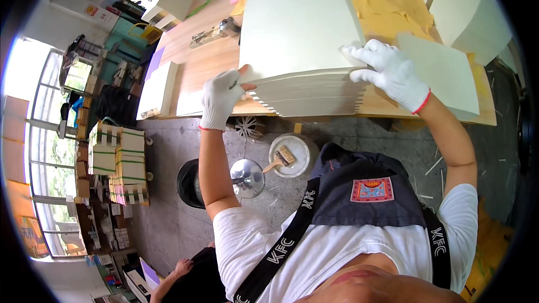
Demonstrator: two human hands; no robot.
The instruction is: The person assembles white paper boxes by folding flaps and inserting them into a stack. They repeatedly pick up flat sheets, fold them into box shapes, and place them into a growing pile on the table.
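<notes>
A thick stack of large white paper sheets point(300, 28) lies on the wooden worktable in front of me, its layered near edge stepped into several bundles. My left hand point(220, 94), in a white glove with bare fingertips showing, is closed on the near left corner of the stack. At the near right corner my right hand point(392, 73), in a white glove with a red cuff, grips the sheets with its fingers on the top and edge. How deep either hand's fingers reach between the sheets is hidden.
Yellow paper point(387, 3) and another white stack point(441, 73) lie to the right. On the table's left stand a metal tool point(229, 27) and a white block of paper point(157, 92). Below are a round lid with a brush point(283, 156) and a stool point(247, 178). Another person's arm point(173, 275) shows lower left.
</notes>
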